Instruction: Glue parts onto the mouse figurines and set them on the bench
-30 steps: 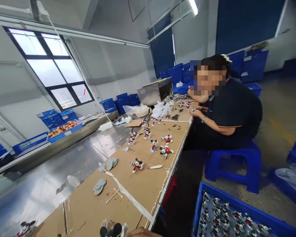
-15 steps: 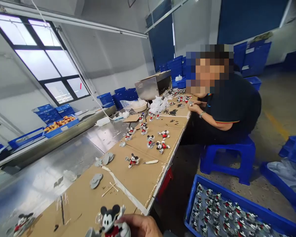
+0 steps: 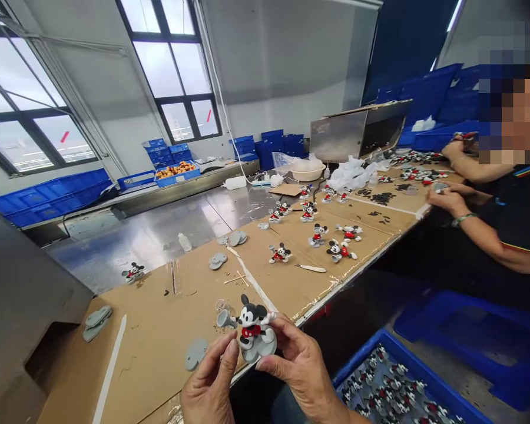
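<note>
While right hand (image 3: 302,365) pinches the figure (image 3: 250,331), left hand (image 3: 212,377) is close against it, grip unclear. Knife (image 3: 312,268) lies on surface (image 3: 154,335) beyond.

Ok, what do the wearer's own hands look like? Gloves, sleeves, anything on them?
Left hand and right hand both bare: no gloves, rings or finger tape visible. No sleeve shows on either; the picture's bottom edge cuts off the arms.

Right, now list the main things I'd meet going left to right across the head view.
Grey metal housing, overlapping grey bases, lone mouse figurine, left hand, held mouse figurine, right hand, blue tray of figurines, co-worker's dark shirt.
</note>
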Available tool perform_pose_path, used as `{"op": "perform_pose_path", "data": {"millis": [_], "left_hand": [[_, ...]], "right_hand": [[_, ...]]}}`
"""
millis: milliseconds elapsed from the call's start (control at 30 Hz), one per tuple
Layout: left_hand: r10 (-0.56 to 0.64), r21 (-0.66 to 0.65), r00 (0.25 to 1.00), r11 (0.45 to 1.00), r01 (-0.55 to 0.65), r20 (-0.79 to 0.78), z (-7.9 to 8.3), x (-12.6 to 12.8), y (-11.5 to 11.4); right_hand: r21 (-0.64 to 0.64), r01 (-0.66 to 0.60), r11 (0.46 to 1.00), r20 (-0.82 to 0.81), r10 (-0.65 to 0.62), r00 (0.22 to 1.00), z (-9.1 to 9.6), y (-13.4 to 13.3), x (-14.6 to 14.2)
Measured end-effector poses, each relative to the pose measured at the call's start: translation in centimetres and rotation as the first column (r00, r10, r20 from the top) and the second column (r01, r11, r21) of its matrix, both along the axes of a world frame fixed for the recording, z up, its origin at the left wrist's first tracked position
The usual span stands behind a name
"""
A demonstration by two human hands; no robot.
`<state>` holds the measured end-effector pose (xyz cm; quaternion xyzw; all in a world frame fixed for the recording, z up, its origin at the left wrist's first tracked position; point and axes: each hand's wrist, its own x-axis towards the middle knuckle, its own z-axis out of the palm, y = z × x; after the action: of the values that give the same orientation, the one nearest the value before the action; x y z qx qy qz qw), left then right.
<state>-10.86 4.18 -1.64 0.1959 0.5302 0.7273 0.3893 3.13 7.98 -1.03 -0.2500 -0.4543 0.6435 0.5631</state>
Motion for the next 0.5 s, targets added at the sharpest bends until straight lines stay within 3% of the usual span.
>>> {"op": "perform_pose_path", "data": {"millis": [200, 400, 500], "left_hand": [[-0.038, 0.097, 0.988, 0.994, 0.053, -0.153, 1.5, 0.6, -0.7], [-0.019, 0.099, 0.984, 0.994, 0.036, -0.174, 1.8, 0.3, -1.0], [0.066, 0.095, 0.980, 0.994, -0.049, -0.185, 2.1, 0.9, -1.1]], "right_hand": [[0.009, -0.015, 1.000, 0.054, 0.014, 0.998, 0.1, -0.3, -0.2], [0.034, -0.045, 0.998, 0.058, 0.043, 0.997, 0.1, -0.5, -0.2], [0.007, -0.034, 0.999, 0.040, 0.034, 0.999, 0.6, -0.3, -0.3]]}}
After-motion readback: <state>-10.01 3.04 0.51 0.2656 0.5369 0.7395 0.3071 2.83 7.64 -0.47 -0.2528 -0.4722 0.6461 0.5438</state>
